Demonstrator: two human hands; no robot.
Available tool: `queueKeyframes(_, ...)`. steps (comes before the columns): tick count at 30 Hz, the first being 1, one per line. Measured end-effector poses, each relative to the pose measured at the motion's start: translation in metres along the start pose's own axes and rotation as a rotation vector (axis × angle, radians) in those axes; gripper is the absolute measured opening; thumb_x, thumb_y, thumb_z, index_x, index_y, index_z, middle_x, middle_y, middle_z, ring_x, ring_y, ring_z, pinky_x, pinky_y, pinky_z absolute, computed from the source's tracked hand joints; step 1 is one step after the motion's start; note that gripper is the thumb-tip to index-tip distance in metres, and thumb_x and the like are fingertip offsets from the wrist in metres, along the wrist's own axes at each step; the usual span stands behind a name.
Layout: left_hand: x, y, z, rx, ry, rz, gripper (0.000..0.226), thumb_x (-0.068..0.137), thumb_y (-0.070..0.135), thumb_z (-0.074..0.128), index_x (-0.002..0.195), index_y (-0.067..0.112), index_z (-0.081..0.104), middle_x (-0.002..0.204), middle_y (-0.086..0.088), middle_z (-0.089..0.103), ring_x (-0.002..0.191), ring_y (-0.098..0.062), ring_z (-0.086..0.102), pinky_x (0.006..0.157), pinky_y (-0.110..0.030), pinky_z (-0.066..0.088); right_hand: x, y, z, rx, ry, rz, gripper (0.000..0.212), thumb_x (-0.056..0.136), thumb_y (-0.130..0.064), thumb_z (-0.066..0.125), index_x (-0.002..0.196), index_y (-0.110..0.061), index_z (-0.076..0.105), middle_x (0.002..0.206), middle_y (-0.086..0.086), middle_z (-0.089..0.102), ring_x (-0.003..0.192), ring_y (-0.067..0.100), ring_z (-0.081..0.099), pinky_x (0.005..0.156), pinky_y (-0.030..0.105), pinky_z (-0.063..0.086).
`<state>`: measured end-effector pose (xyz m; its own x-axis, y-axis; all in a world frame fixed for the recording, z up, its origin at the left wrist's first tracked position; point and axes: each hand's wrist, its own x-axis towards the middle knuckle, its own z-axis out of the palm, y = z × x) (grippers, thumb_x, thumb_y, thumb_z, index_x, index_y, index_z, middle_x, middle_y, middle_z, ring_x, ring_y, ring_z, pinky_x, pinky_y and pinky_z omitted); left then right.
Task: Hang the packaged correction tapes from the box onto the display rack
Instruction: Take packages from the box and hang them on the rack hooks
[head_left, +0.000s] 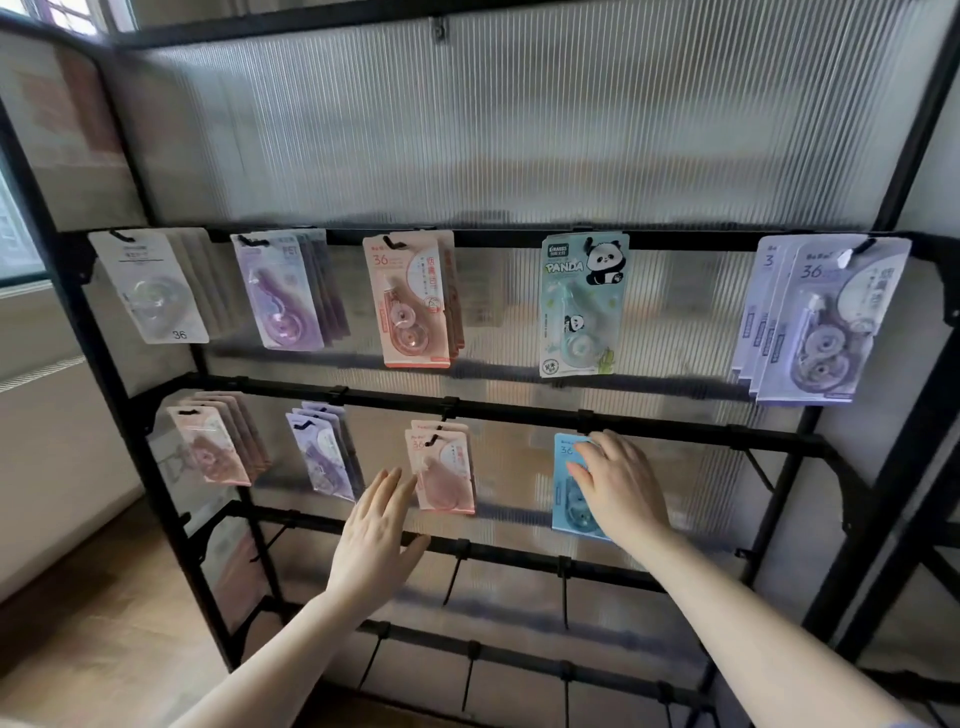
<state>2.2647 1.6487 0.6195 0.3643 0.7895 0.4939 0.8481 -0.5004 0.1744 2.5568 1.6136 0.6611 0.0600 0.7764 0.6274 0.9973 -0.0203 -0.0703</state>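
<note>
Nearest, lower frame: two bare forearms reaching up from the bottom edge. Left hand (375, 540), centre-left: fingers loosely extended and together, holding nothing, hovering just beside the pink pack (444, 470) on the second rail, apparently ready to steady it. Right hand (618, 488), centre-right: palm laid flat over a blue pack (569, 493), fingers reaching to its top edge near the hook (586, 422); whether it pinches the card or only presses it cannot be told, though the placement suggests guiding the hanging hole onto the hook. Bottom rails, lower centre: bare hooks, likely awaiting stock. Second rail, left to right: pink stack (215, 447), purple stack (324, 457), the pink pack, the blue pack; a bare hook further right. Upper rail, mid-frame: white stack (150, 286), purple stack (283, 291), salmon stack (413, 301), a single panda pack (579, 306), lilac stack (821, 322) at right; like kept with like, faces outward. Behind: black display rack (519, 236) backed with ribbed translucent panel. The supply box is not in view.
</note>
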Motion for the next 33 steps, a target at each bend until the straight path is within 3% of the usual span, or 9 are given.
queueKeyframes(7,-0.013,-0.017,-0.002,-0.077,-0.07,-0.018,0.072,0.084,0.036,0.064,0.145,0.017,0.03,0.154,-0.004,0.023,0.144,-0.021,0.014,0.115,-0.033,0.014,-0.03,-0.043,0.011,-0.059,-0.024,-0.023,0.031,0.072,-0.022,0.078,0.098,-0.008,0.07,0.109,0.015,0.067,0.106,0.034,0.062,0.088,0.046,0.051)
queueKeyframes(12,-0.024,-0.044,0.007,-0.117,-0.181,-0.031,0.074,0.087,0.039,0.059,0.148,0.019,0.02,0.157,0.0,0.011,0.145,-0.017,0.004,0.116,-0.029,0.006,-0.05,-0.072,0.041,-0.07,-0.065,0.015,0.035,0.069,-0.022,0.08,0.099,-0.008,0.07,0.107,0.013,0.068,0.103,0.031,0.063,0.087,0.044,0.051)
queueKeyframes(17,-0.045,-0.08,0.031,-0.135,-0.259,-0.009,0.068,0.079,0.047,0.048,0.134,0.008,0.048,0.143,-0.013,0.042,0.136,-0.03,0.035,0.108,-0.041,0.031,-0.079,-0.096,0.076,-0.077,-0.191,0.119,0.039,0.063,-0.022,0.085,0.097,-0.008,0.071,0.102,0.015,0.068,0.095,0.033,0.066,0.079,0.044,0.054)
queueKeyframes(20,-0.056,-0.093,0.051,-0.147,-0.329,-0.038,0.067,0.085,0.038,0.06,0.142,0.013,0.036,0.151,-0.008,0.029,0.142,-0.023,0.02,0.114,-0.034,0.019,-0.097,-0.108,0.095,-0.064,-0.233,0.16,0.039,0.063,-0.019,0.085,0.097,-0.007,0.07,0.102,0.015,0.068,0.094,0.034,0.066,0.079,0.044,0.054)
queueKeyframes(23,-0.068,-0.102,0.077,-0.138,-0.431,-0.028,0.068,0.09,0.037,0.053,0.147,0.017,0.022,0.156,-0.004,0.014,0.145,-0.018,0.005,0.116,-0.03,0.007,-0.121,-0.113,0.12,-0.041,-0.283,0.21,0.039,0.064,-0.019,0.085,0.099,-0.008,0.069,0.104,0.016,0.068,0.094,0.034,0.066,0.076,0.044,0.054)
queueKeyframes(33,-0.166,-0.119,0.234,-0.15,-0.781,-0.17,0.065,0.094,0.04,0.047,0.148,0.019,0.018,0.157,0.001,0.009,0.145,-0.016,0.001,0.116,-0.028,0.004,-0.263,-0.094,0.258,-0.016,-0.581,0.272,0.046,0.063,-0.018,0.085,0.104,-0.005,0.069,0.105,0.018,0.068,0.093,0.035,0.066,0.077,0.045,0.054)
